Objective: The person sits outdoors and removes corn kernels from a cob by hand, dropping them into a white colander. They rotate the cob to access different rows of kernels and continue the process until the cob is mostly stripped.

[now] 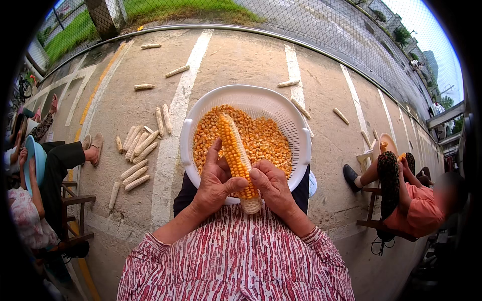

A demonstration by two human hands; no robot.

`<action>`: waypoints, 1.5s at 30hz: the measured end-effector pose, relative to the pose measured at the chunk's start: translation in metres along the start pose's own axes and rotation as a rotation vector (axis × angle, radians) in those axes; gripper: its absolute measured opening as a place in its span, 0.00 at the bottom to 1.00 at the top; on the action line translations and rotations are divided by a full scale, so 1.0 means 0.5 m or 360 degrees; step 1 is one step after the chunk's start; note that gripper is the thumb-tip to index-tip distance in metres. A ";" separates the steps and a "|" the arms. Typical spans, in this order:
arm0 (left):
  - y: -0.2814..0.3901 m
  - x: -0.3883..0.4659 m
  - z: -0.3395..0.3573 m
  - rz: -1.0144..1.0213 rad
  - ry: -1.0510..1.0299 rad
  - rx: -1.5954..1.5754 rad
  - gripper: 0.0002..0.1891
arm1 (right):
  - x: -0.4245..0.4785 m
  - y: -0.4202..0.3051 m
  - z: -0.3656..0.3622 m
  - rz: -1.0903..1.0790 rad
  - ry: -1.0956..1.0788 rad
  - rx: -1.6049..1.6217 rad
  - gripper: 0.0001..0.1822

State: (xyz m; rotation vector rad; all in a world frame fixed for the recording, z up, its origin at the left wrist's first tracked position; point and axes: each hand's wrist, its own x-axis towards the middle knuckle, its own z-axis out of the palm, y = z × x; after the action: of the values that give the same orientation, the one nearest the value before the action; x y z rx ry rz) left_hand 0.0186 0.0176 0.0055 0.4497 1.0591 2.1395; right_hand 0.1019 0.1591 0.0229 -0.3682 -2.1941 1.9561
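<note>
A partly shelled corn cob [236, 158] slants across the white plastic colander [190, 124] on my lap. Yellow kernels still cover much of it, while a pale bare strip runs along its right side and its near end is stripped. My left hand [216, 182] grips the cob from the left, thumb across the front. On the other side, my right hand [273, 184] has its thumb and bent fingers pressed against the lower kernels; its fingertips are partly hidden. Loose corn kernels [263, 139] lie in a heap inside the colander, beneath the cob.
Several bare cobs [135, 171] lie on the concrete to the left, and others are scattered ahead and right. A person [425, 207] sits at right, holding corn near a bowl [388, 142]. At left, another person holds a light-blue basin [35, 161]. A mesh fence [226, 15] stands ahead.
</note>
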 end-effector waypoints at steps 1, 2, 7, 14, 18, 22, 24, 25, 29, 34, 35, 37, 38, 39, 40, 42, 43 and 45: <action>-0.001 0.001 0.000 0.0016 -0.0010 0.0003 0.56 | 0.001 -0.001 0.003 -0.0008 0.0007 -0.0009 0.17; -0.001 0.002 -0.001 0.0031 -0.0021 0.0006 0.57 | 0.001 0.001 0.006 -0.0002 0.0026 0.0004 0.16; 0.000 0.000 -0.001 0.0009 -0.0014 0.0019 0.55 | -0.002 0.001 0.017 -0.0005 0.0111 0.0057 0.14; -0.002 -0.001 0.003 0.0021 0.0029 0.0046 0.54 | -0.006 0.002 0.022 0.0046 0.0148 0.0158 0.14; -0.007 -0.001 0.002 0.0050 0.0033 0.0068 0.54 | -0.008 -0.005 0.024 0.0033 0.0177 0.0064 0.14; -0.004 0.000 0.008 0.0056 0.0024 0.0056 0.53 | -0.004 -0.006 0.023 -0.0008 0.0237 -0.0128 0.14; -0.003 0.000 0.008 0.0046 0.0023 0.0041 0.53 | -0.002 0.001 0.020 0.0014 0.0237 -0.0021 0.14; -0.003 0.000 0.007 0.0035 0.0024 0.0035 0.53 | 0.000 0.005 0.018 0.0024 0.0238 0.0033 0.14; -0.004 -0.001 0.008 -0.0001 0.0042 0.0003 0.53 | 0.006 0.019 0.016 0.0140 0.0232 0.0335 0.14; -0.003 -0.001 0.005 -0.0008 0.0021 0.0001 0.53 | 0.013 0.017 -0.002 0.0483 0.0317 0.0759 0.10; -0.003 0.000 0.004 -0.0007 0.0018 0.0005 0.53 | 0.018 0.018 -0.008 0.0441 0.0356 0.0798 0.09; -0.001 0.001 0.009 -0.0006 0.0023 0.0009 0.53 | 0.028 0.024 -0.023 0.0355 0.0437 0.0881 0.06; 0.000 0.002 0.011 -0.0005 0.0025 0.0011 0.53 | 0.031 0.028 -0.027 0.0332 0.0499 0.0948 0.06; -0.001 0.001 0.011 -0.0005 0.0030 0.0011 0.53 | 0.033 0.027 -0.028 0.0333 0.0516 0.0942 0.06; -0.004 0.000 0.009 -0.0004 0.0034 0.0011 0.53 | 0.035 0.025 -0.029 0.0333 0.0534 0.0936 0.07; -0.007 0.000 0.006 0.0001 0.0036 0.0016 0.53 | 0.034 0.018 -0.028 0.0382 0.0467 0.0910 0.08; -0.008 0.001 0.004 0.0006 0.0033 0.0022 0.53 | 0.029 0.011 -0.026 0.0430 0.0382 0.0890 0.09; -0.008 0.002 0.002 0.0016 0.0037 0.0034 0.53 | 0.016 0.005 -0.022 0.0496 0.0228 0.0836 0.11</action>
State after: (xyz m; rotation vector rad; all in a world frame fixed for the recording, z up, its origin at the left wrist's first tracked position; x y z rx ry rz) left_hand 0.0205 0.0205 0.0030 0.4421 1.0954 2.1490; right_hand 0.0977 0.1722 0.0214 -0.7655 -1.5254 2.4731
